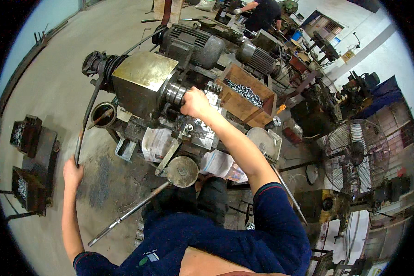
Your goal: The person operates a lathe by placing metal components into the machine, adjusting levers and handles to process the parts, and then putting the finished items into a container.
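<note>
My left hand point(73, 173) is wrapped round the lower end of a long dark lever point(86, 120), which runs up to the rear of the lathe's headstock point(146, 73). At the front of the headstock is the round steel chuck point(174, 93). My right hand point(196, 104) is closed right at the chuck's face, fingers curled. Whatever those fingers hold is hidden by the hand itself. Below the right hand lies the metal tool slide point(202, 133), with a small clamp lever point(170, 155) beside it.
A wooden box point(248, 94) of small metal parts stands beyond my right hand. A round handwheel point(182, 171) with a long bar point(129, 214) is close to my body. Left are bins of parts point(23, 186); right, a large fan point(356, 154). Another person point(262, 16) works at the back.
</note>
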Motion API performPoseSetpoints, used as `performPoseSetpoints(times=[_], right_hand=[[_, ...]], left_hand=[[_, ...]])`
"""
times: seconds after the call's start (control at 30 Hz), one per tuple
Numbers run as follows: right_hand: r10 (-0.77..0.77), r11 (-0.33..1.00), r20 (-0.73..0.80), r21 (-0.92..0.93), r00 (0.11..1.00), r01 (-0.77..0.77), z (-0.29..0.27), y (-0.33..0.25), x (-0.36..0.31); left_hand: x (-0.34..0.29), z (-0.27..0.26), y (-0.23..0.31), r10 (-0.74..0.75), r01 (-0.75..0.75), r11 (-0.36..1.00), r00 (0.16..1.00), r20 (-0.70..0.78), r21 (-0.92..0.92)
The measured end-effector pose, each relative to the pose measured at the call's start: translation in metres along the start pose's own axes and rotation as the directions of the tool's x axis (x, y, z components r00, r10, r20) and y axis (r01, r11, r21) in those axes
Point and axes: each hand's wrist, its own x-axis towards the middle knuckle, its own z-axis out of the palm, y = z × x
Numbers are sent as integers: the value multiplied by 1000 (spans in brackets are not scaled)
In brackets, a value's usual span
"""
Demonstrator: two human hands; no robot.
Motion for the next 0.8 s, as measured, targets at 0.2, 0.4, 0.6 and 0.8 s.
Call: performPoseSetpoints(times=[0.2, 0.4, 0.6, 0.8], right_hand=[[-18, 1000, -56, 11, 998, 18, 7, 5, 4], [65, 998, 23, -5, 998, -65, -9, -6, -4], [-106, 969, -362, 172, 926, 178, -58, 5, -72], [197, 971, -283, 192, 939, -146, -81, 67, -218]], left_hand=[[66, -22, -96, 145, -118, 915, 988, -43, 387], [109, -20, -141, 190, -138, 824, 981, -39, 550], [107, 17, -87, 220, -196, 975, 920, -325, 105], [69, 179, 28, -92, 238, 929, 890, 447, -283]])
